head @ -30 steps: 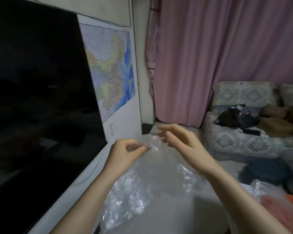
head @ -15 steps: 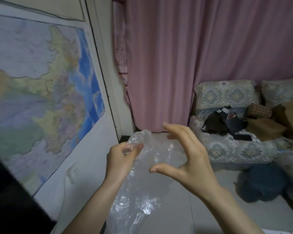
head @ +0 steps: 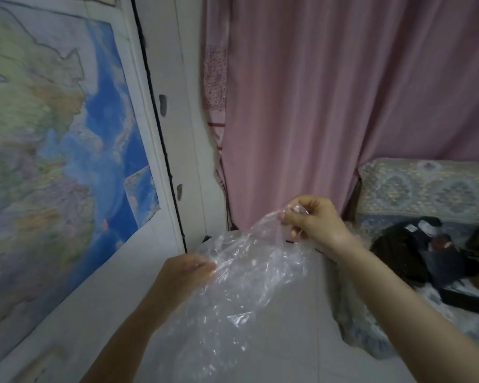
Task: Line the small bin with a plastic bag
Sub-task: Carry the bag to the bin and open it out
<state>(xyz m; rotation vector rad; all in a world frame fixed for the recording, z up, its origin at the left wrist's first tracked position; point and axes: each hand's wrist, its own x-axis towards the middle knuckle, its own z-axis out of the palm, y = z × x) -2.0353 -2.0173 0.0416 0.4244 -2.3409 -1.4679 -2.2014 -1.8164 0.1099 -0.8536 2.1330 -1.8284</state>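
A clear, crinkled plastic bag (head: 241, 294) hangs in the air in front of me, held by both hands at its top edge. My left hand (head: 181, 275) pinches the bag's left edge, lower and nearer to me. My right hand (head: 313, 219) grips the other edge, higher and farther right, so the top is stretched between them. The bag's lower part hangs down toward the floor. No bin is in view.
A wall map (head: 56, 150) covers the wall at left. A pink curtain (head: 329, 100) hangs ahead. A patterned sofa (head: 426, 186) with dark clothes (head: 415, 252) on it stands at right. Pale floor (head: 302, 349) lies below.
My right hand, open with fingers spread half a second ago, has closed on the bag's edge and pulled it up and right. The view has turned right; the dark screen is gone.
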